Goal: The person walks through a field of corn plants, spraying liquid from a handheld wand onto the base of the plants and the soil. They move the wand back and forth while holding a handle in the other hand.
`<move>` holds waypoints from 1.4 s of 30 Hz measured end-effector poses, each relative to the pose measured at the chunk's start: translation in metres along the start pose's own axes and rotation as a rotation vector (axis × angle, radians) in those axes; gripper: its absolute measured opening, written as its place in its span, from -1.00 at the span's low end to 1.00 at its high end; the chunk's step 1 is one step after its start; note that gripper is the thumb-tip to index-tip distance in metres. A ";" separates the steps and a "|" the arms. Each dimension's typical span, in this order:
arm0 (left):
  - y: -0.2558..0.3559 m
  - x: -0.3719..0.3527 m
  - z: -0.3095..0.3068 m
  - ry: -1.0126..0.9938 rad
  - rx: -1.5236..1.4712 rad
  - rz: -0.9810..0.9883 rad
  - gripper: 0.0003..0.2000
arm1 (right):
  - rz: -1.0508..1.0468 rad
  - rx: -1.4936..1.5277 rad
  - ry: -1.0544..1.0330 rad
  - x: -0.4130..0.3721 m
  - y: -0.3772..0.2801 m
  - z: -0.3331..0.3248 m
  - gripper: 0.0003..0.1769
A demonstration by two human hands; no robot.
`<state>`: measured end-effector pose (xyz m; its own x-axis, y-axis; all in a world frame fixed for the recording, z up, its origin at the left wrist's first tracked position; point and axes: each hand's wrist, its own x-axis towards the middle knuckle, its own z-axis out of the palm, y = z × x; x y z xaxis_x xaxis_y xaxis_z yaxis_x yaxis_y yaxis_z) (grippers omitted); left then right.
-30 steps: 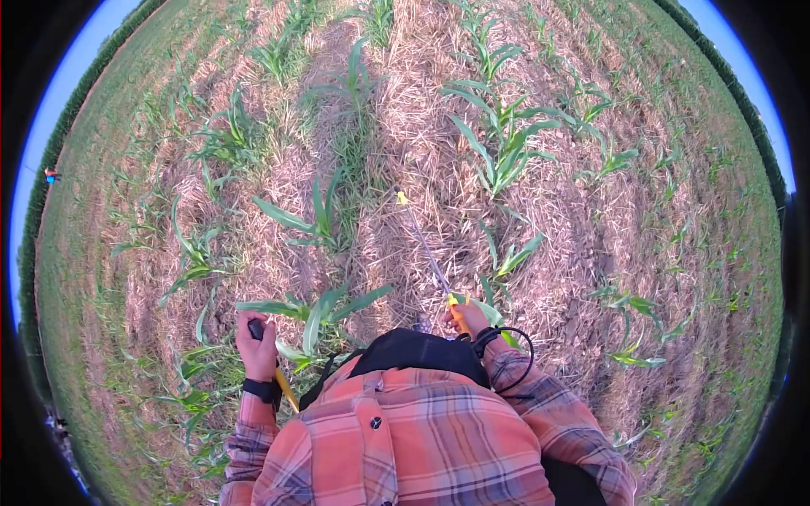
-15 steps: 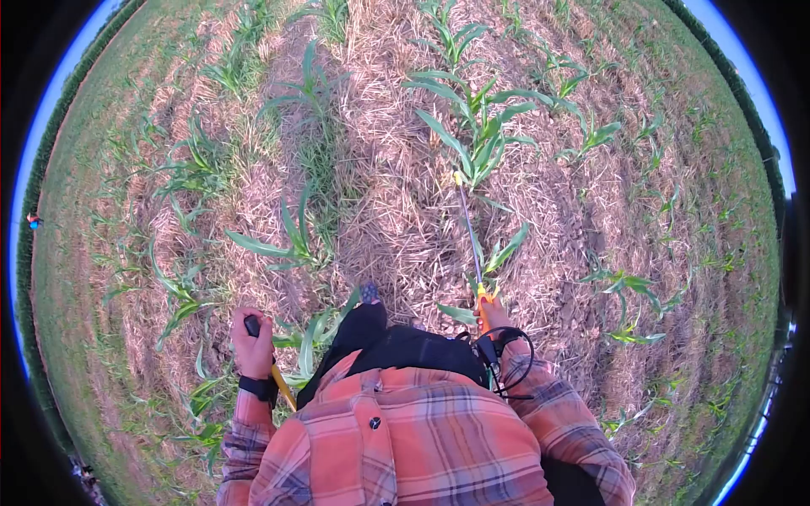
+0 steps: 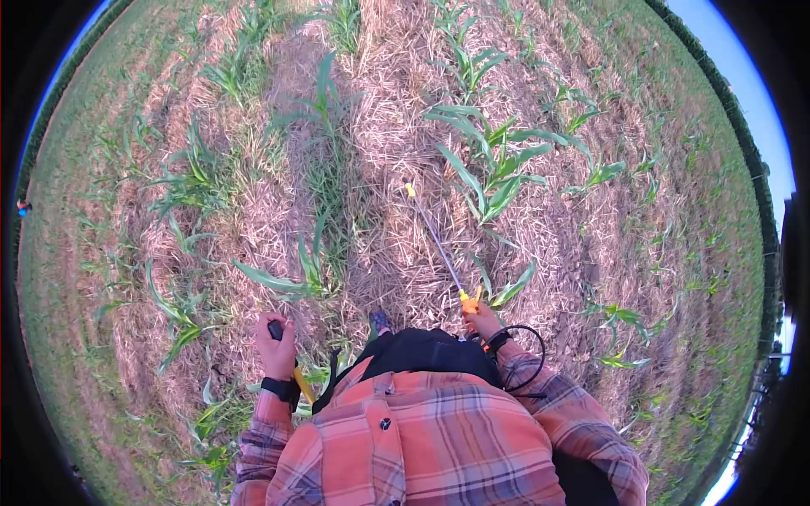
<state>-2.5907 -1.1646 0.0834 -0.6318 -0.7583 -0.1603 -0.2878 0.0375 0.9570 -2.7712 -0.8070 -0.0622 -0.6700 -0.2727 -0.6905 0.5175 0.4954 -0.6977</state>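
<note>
My left hand is closed around the black grip of a yellow pump lever, low on the left beside my body. In my right hand is the orange handle of a spray wand. Its thin shaft slants forward and left, ending in a yellow nozzle above the straw. A leafy young corn plant grows to the right of that nozzle. From near my right wrist a black hose loops outward. Whether spray is coming out, I cannot make out.
Straw covers the soil between rows of young corn. Another corn plant stands ahead on the left, with grassy weeds beyond it. My shoe shows in front. A distant figure is at the far left edge.
The wand has swung left, taking its nozzle from the base of the leafy corn plant to the straw beside it. My left hand and the lever grip sit slightly further right in view.
</note>
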 end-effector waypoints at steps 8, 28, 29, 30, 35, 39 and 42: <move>0.101 -0.033 -0.062 0.230 -0.039 0.147 -0.86 | 0.022 0.056 -0.190 0.039 -0.043 0.012 -0.71; 0.084 0.192 0.140 0.069 0.275 0.099 -0.87 | 0.080 0.256 0.151 0.232 -0.124 -0.136 -0.81; 0.127 0.176 0.140 0.041 0.146 0.079 -0.86 | 0.072 0.308 0.188 0.240 -0.124 -0.143 -0.82; 0.144 0.168 0.130 0.070 0.088 0.138 -0.86 | 0.064 0.356 0.226 0.245 -0.127 -0.150 -0.84; 0.180 0.179 0.122 0.131 0.079 0.222 -0.86 | -0.025 0.378 0.194 0.260 -0.150 -0.163 -0.87; 0.099 0.281 0.170 0.018 0.151 0.072 -0.85 | 0.058 0.455 0.162 0.281 -0.180 -0.142 -0.79; 0.076 0.332 0.201 -0.004 0.281 0.220 -0.88 | 0.158 0.431 0.152 0.292 -0.215 -0.123 -0.75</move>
<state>-2.9668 -1.2829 0.0542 -0.7030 -0.7100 0.0409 -0.3311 0.3776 0.8648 -3.1437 -0.8916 -0.0908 -0.6187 -0.0819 -0.7814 0.7713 0.1258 -0.6239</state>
